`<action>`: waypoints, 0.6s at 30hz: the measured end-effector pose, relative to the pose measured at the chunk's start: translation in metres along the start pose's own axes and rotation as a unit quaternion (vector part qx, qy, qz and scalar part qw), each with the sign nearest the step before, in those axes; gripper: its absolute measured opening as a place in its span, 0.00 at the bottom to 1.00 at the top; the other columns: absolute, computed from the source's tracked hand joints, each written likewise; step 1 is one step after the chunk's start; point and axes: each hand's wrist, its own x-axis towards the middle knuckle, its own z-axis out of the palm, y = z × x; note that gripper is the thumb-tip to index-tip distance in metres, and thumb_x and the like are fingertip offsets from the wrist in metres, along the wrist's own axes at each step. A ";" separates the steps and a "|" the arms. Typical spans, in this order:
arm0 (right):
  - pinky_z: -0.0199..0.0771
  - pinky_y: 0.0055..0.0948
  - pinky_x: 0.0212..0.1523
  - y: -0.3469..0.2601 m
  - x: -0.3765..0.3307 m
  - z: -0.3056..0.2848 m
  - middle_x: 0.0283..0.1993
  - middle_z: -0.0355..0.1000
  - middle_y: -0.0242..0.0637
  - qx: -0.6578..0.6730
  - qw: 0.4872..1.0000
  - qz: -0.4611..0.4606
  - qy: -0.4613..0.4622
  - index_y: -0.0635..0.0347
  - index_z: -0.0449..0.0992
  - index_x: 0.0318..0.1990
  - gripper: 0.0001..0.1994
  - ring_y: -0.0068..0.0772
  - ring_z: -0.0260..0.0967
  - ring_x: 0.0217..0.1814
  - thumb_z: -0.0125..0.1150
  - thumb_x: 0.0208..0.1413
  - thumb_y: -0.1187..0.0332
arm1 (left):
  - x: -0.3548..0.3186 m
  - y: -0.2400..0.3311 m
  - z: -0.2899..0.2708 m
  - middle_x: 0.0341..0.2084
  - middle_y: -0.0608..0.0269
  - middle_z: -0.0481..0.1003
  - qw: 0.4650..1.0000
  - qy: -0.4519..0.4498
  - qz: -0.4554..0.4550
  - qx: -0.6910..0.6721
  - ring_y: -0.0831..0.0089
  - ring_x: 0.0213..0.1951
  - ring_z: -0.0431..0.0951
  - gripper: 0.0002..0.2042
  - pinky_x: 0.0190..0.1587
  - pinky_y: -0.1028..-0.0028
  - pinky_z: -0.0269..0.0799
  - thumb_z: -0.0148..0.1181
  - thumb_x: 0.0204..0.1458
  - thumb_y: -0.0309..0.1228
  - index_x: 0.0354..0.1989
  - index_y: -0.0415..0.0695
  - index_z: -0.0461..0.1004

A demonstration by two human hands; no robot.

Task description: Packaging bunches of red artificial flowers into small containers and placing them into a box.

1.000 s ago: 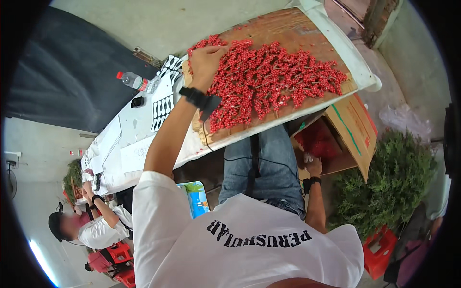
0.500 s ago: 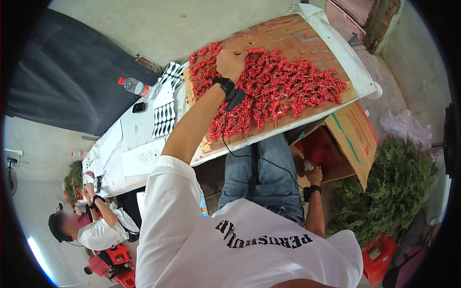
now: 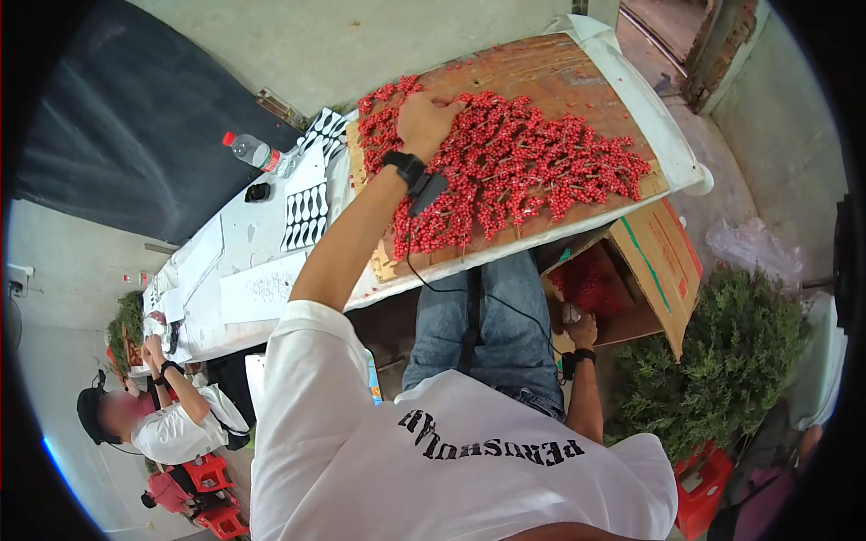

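Many red berry sprigs (image 3: 532, 158) lie spread over a brown wooden board on the table. My left hand (image 3: 428, 123) is over the far left part of them, fingers curled together; whatever is between its fingertips is hidden. Low beside my right knee, my right hand (image 3: 582, 333) is closed round a small whitish bundle (image 3: 571, 313), whose kind I cannot make out. That hand is at the opening of a cardboard box (image 3: 651, 270), which has red berries (image 3: 595, 281) inside.
Left of the board, the white-covered table holds a plastic bottle (image 3: 253, 151), a small black object (image 3: 258, 192), black-and-white patterned sheets (image 3: 305, 216) and paper. Green foliage (image 3: 713, 361) and a red stool (image 3: 704, 491) stand at right. A co-worker (image 3: 185, 410) sits at far left.
My left hand has shifted slightly left and nearer to me over the sprigs. My right hand stays at the box opening with the whitish bundle. The view has tilted a little.
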 end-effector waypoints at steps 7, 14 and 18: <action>0.81 0.46 0.52 0.013 0.006 -0.001 0.48 0.82 0.51 0.006 1.000 -0.006 0.003 0.52 0.85 0.50 0.30 0.52 0.81 0.52 0.82 0.36 0.53 | -0.167 0.010 -0.158 0.30 0.70 0.82 0.936 -0.021 -0.004 -0.351 0.85 0.29 0.75 0.16 0.29 0.81 0.67 0.73 0.54 0.34 0.49 0.43 0.83; 0.80 0.41 0.39 0.038 0.042 0.016 0.39 0.83 0.50 0.122 0.987 -0.090 -0.057 0.64 0.84 0.47 0.25 0.40 0.82 0.41 0.75 0.35 0.65 | -0.328 -0.122 -0.205 0.29 0.65 0.83 0.890 0.238 -0.360 -0.145 0.81 0.27 0.76 0.11 0.29 0.76 0.70 0.71 0.55 0.32 0.44 0.41 0.85; 0.74 0.39 0.27 0.051 0.050 0.011 0.33 0.81 0.45 0.205 0.963 -0.133 -0.114 0.67 0.82 0.46 0.23 0.35 0.74 0.26 0.68 0.36 0.70 | -0.369 -0.209 -0.217 0.27 0.65 0.81 0.848 0.353 -0.366 -0.148 0.82 0.23 0.73 0.11 0.24 0.80 0.65 0.70 0.57 0.35 0.40 0.38 0.85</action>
